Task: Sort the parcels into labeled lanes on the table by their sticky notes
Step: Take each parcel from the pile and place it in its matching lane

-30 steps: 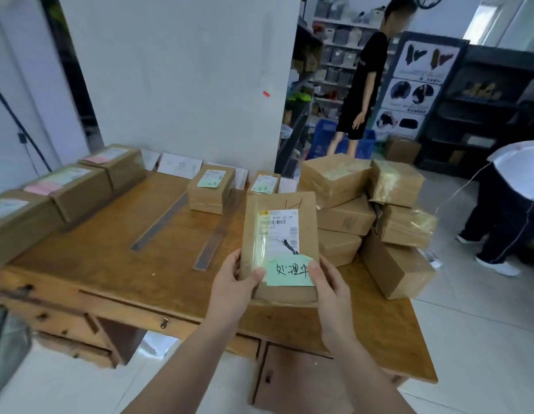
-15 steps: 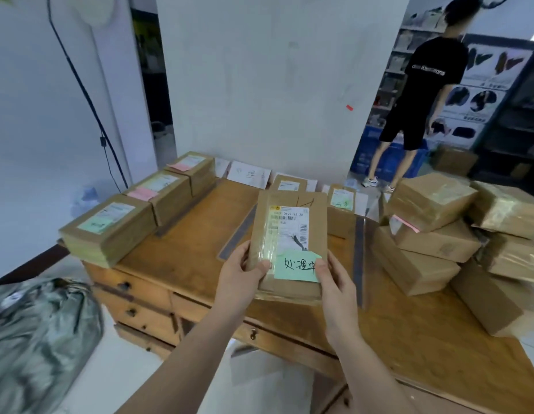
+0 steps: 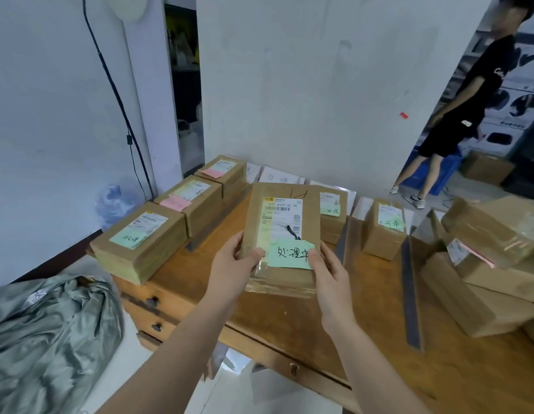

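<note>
I hold a flat brown parcel (image 3: pixel 282 231) above the wooden table (image 3: pixel 343 330), its green sticky note (image 3: pixel 291 253) with handwritten characters facing me. My left hand (image 3: pixel 234 265) grips its left edge and my right hand (image 3: pixel 330 274) its right edge. Along the table's left side stand three parcels in a row: one with a green note (image 3: pixel 137 239) and two with pink notes (image 3: pixel 191 204) (image 3: pixel 222 173). Two parcels with green notes (image 3: pixel 333 215) (image 3: pixel 385 227) stand in lanes behind the held parcel. Grey strips (image 3: pixel 409 297) mark the lanes.
A pile of unsorted brown parcels (image 3: pixel 486 264) fills the table's right side. White lane label sheets (image 3: pixel 279 176) lie along the wall. A grey-green sack (image 3: pixel 47 333) sits on the floor at left. A person in black (image 3: pixel 460 115) stands at the back right.
My view has swung left and closer to the table's left side. The parcel stays in both hands and has shifted left over the table, toward the row of left-hand parcels.
</note>
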`<state>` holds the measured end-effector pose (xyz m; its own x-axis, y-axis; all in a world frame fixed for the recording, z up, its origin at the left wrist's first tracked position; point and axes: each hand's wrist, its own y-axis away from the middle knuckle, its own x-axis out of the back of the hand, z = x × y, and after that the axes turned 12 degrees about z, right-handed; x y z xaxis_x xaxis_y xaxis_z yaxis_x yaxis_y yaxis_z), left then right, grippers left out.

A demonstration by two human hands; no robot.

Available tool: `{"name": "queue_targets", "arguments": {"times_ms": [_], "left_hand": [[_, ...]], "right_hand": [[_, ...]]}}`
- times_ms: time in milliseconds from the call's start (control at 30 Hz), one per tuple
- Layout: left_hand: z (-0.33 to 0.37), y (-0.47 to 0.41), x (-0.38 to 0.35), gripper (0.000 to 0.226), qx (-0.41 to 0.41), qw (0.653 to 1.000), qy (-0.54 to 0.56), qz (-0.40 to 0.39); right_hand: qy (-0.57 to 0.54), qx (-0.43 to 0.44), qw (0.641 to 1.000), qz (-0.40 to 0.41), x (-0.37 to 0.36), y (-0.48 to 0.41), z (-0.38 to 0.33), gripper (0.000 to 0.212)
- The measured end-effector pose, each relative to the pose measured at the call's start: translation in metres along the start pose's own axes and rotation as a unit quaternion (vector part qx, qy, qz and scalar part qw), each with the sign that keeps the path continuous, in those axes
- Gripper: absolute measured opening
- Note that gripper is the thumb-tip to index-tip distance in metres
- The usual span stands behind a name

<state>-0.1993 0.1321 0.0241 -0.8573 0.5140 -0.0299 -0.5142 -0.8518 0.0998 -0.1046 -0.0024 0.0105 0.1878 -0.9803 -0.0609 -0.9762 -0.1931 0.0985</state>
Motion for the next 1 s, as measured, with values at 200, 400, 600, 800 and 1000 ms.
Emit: {"name": "queue_targets", "arguments": {"times_ms": [200,400,600,800,1000], "left_hand": [[0.013,-0.072,-0.009,0.043,-0.017,0.999,-0.004,0.044],[0.024,-0.148,-0.020,0.040,-0.014,0.998,-0.023,0.057],[0.022,-0.211,-0.030,0.033,0.014,0.998,-0.015,0.059],[0.015,-0.276,-0.041,0.034,0.017,0.998,-0.043,0.047],[0.001,-0.330,-0.053,0.039,0.036,0.995,-0.089,0.005]], "right_hand": [[0.000,0.004,1.000,-0.017,-0.050,-0.056,-0.011,0.041],[0.036,0.019,0.999,-0.022,-0.097,-0.115,-0.018,0.024],[0.066,0.023,0.997,-0.019,-0.136,-0.163,-0.022,0.023],[0.125,0.027,0.992,0.006,-0.174,-0.205,-0.011,0.031],[0.190,0.022,0.980,0.051,-0.206,-0.250,0.008,0.030]]}}
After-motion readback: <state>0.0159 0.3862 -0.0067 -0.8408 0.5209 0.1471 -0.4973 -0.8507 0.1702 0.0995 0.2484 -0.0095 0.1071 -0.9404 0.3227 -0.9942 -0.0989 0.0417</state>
